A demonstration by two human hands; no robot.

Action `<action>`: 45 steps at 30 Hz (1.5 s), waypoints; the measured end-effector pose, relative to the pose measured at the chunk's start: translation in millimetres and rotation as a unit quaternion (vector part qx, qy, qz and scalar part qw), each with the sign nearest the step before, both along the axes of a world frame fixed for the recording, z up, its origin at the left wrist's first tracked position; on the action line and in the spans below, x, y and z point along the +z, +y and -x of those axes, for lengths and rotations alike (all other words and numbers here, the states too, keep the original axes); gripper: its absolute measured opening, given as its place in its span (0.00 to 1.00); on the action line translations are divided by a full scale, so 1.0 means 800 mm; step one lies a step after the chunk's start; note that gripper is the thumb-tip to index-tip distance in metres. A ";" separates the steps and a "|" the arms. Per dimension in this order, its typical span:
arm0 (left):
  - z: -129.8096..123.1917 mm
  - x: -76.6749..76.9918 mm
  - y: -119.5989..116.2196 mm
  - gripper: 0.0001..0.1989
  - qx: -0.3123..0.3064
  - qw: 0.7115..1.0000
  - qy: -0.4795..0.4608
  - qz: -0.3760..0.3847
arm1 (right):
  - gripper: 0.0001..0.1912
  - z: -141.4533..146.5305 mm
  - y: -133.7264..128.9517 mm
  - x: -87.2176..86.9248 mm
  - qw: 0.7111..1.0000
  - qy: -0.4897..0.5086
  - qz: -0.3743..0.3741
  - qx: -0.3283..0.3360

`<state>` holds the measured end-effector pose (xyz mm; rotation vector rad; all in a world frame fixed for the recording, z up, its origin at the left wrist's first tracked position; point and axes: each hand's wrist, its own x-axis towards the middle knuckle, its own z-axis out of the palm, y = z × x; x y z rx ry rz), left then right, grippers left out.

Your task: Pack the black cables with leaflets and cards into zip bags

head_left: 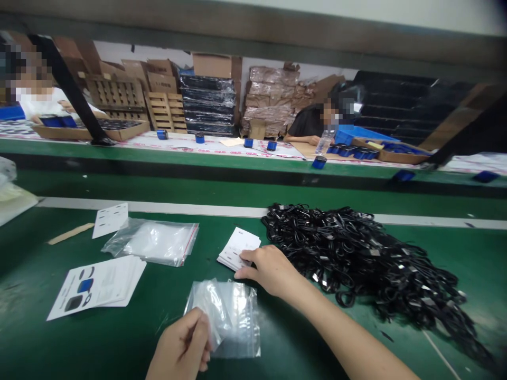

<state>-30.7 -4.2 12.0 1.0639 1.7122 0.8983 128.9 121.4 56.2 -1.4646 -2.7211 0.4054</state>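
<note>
My left hand point(182, 347) pinches one clear zip bag point(232, 316) by its edge, low in the middle of the view, above the green table point(130, 338). My right hand point(268, 269) reaches across and rests its fingers on a small stack of white cards point(236, 247). A big heap of coiled black cables point(368, 258) lies just right of that hand.
A pile of clear zip bags point(154, 240) and a stack of printed leaflets point(99, 285) lie to the left, with a loose white card point(110, 219) and a wooden stick point(70, 234). Beyond a green conveyor, two other people sit at a bench with cardboard trays point(91, 129) and blue parts point(319, 162).
</note>
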 end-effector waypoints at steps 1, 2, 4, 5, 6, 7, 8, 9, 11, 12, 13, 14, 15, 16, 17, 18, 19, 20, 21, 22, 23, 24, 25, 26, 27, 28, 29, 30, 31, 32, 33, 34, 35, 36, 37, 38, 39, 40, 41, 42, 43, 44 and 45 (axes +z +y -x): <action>0.000 -0.001 0.000 0.19 -0.001 1.000 0.000 0.000 | 0.13 -0.001 0.000 0.001 1.000 0.004 0.002 0.004; 0.000 -0.002 0.000 0.19 -0.002 1.000 -0.001 -0.002 | 0.13 -0.001 0.000 0.001 1.000 0.006 0.004 0.008; 0.000 -0.004 0.000 0.18 -0.003 1.000 -0.004 -0.005 | 0.13 0.000 -0.003 0.001 1.000 0.010 0.008 0.011; 0.000 -0.005 0.000 0.18 -0.001 1.000 -0.006 -0.006 | 0.12 0.002 -0.005 0.001 1.000 0.010 0.009 0.010; 0.000 -0.005 -0.001 0.18 0.001 1.000 -0.007 -0.006 | 0.13 0.003 -0.007 0.000 1.000 0.010 0.010 0.007; 0.000 -0.006 -0.001 0.17 0.001 1.000 -0.008 -0.009 | 0.14 0.003 -0.008 -0.001 1.000 0.010 0.009 0.003; 0.000 -0.006 -0.001 0.17 0.002 1.000 -0.010 -0.011 | 0.14 0.004 -0.010 -0.002 1.000 0.011 0.008 -0.001; 0.000 -0.006 -0.001 0.17 0.003 1.000 -0.010 -0.012 | 0.13 0.003 -0.010 -0.002 1.000 0.013 0.007 -0.003; -0.001 -0.005 -0.001 0.17 0.003 1.000 -0.009 -0.013 | 0.10 0.001 -0.009 -0.003 1.000 0.020 0.007 -0.001; -0.001 -0.005 -0.001 0.17 0.003 1.000 -0.007 -0.013 | 0.09 -0.001 -0.007 -0.002 1.000 0.025 0.010 0.003; -0.001 -0.006 -0.001 0.17 0.003 1.000 -0.006 -0.012 | 0.09 -0.003 -0.005 -0.002 0.999 0.031 0.014 0.008; -0.001 -0.006 -0.001 0.17 0.002 1.000 -0.005 -0.012 | 0.08 -0.005 -0.002 -0.002 0.999 0.037 0.020 0.013; -0.001 -0.007 -0.001 0.18 0.001 1.000 -0.004 -0.013 | 0.08 -0.007 0.002 -0.001 0.999 0.043 0.025 0.016; -0.001 -0.007 -0.001 0.18 0.001 1.000 -0.002 -0.012 | 0.09 -0.008 0.005 -0.002 0.998 0.050 0.028 0.017; -0.001 -0.008 0.000 0.18 0.002 1.000 -0.002 -0.011 | 0.11 -0.009 0.008 -0.002 0.998 0.058 0.029 0.014; 0.000 -0.009 0.000 0.18 0.002 1.000 -0.002 -0.010 | 0.13 -0.009 0.010 -0.003 0.997 0.068 0.028 0.006; 0.000 -0.009 0.000 0.18 0.003 1.000 -0.005 -0.008 | 0.14 -0.009 0.011 -0.003 0.997 0.079 0.023 -0.007; 0.001 -0.009 0.000 0.19 0.006 1.000 -0.010 -0.005 | 0.15 -0.010 0.010 -0.003 0.995 0.092 0.016 -0.024; 0.001 -0.009 0.001 0.20 0.010 1.000 -0.017 0.000 | 0.15 -0.011 0.006 -0.002 0.993 0.108 0.006 -0.043; 0.002 -0.009 0.001 0.20 0.017 1.000 -0.025 0.007 | 0.14 -0.013 -0.001 -0.001 0.990 0.126 -0.005 -0.061; 0.003 -0.008 0.002 0.21 0.027 0.999 -0.036 0.014 | 0.12 -0.016 -0.012 0.000 0.987 0.143 -0.016 -0.073; 0.004 -0.008 0.003 0.22 0.036 0.998 -0.052 0.025 | 0.11 -0.020 -0.025 0.000 0.983 0.166 -0.025 -0.077; 0.004 -0.007 0.004 0.23 0.046 0.995 -0.074 0.037 | 0.08 -0.024 -0.040 0.000 0.979 0.191 -0.030 -0.069; 0.005 -0.007 0.005 0.23 0.061 0.992 -0.101 0.044 | 0.07 -0.029 -0.056 -0.002 0.974 0.218 -0.030 -0.048; 0.005 -0.006 0.005 0.24 0.082 0.987 -0.129 0.044 | 0.06 -0.033 -0.072 -0.006 0.962 0.272 -0.023 -0.016; 0.006 -0.006 0.006 0.25 0.107 0.981 -0.155 0.041 | 0.04 -0.036 -0.087 -0.011 0.954 0.300 -0.007 0.013; 0.006 -0.006 0.006 0.26 0.134 0.975 -0.174 0.037 | 0.04 -0.038 -0.100 -0.017 0.951 0.307 0.013 0.037; 0.006 -0.006 0.005 0.26 0.158 0.970 -0.182 0.037 | 0.06 -0.039 -0.110 -0.024 0.949 0.308 0.041 0.050; 0.005 -0.006 0.005 0.26 0.173 0.967 -0.181 0.038 | 0.07 -0.038 -0.117 -0.031 0.949 0.304 0.066 0.048; 0.005 -0.005 0.003 0.25 0.179 0.968 -0.173 0.044 | 0.08 -0.036 -0.122 -0.037 0.949 0.302 0.084 0.034; 0.004 -0.005 0.002 0.25 0.180 0.970 -0.158 0.049 | 0.08 -0.032 -0.124 -0.041 0.947 0.308 0.095 0.011; 0.002 -0.004 0.001 0.23 0.178 0.973 -0.137 0.047 | 0.08 -0.028 -0.125 -0.045 0.942 0.320 0.102 -0.010; 0.000 -0.003 0.000 0.21 0.172 0.978 -0.113 0.036 | 0.07 -0.023 -0.125 -0.048 0.935 0.336 0.108 -0.021; -0.003 -0.002 -0.001 0.19 0.164 0.983 -0.083 0.015 | 0.07 -0.018 -0.124 -0.051 0.928 0.356 0.113 -0.022; -0.006 0.000 -0.001 0.17 0.154 0.987 -0.049 -0.010 | 0.07 -0.013 -0.124 -0.053 0.918 0.378 0.118 -0.020; -0.009 0.001 -0.001 0.16 0.145 0.989 -0.013 -0.033 | 0.08 -0.006 -0.125 -0.057 0.905 0.405 0.127 -0.028; -0.012 0.003 -0.001 0.17 0.140 0.989 0.020 -0.051 | 0.10 0.000 -0.128 -0.061 0.885 0.440 0.141 -0.050; -0.016 0.005 0.000 0.17 0.140 0.987 0.048 -0.064 | 0.14 0.007 -0.132 -0.066 0.855 0.485 0.163 -0.088; -0.018 0.008 0.001 0.17 0.146 0.985 0.068 -0.069 | 0.20 0.013 -0.137 -0.071 0.808 0.536 0.200 -0.137; -0.020 0.010 0.002 0.17 0.154 0.983 0.079 -0.069 | 0.27 0.019 -0.142 -0.076 0.750 0.583 0.250 -0.185; -0.022 0.012 0.003 0.18 0.158 0.982 0.079 -0.067 | 0.30 0.023 -0.147 -0.080 0.690 0.616 0.307 -0.224; -0.023 0.014 0.003 0.18 0.159 0.982 0.075 -0.064 | 0.29 0.026 -0.152 -0.083 0.643 0.628 0.360 -0.249; -0.023 0.015 0.004 0.19 0.157 0.983 0.070 -0.064 | 0.24 0.027 -0.156 -0.084 0.617 0.624 0.398 -0.269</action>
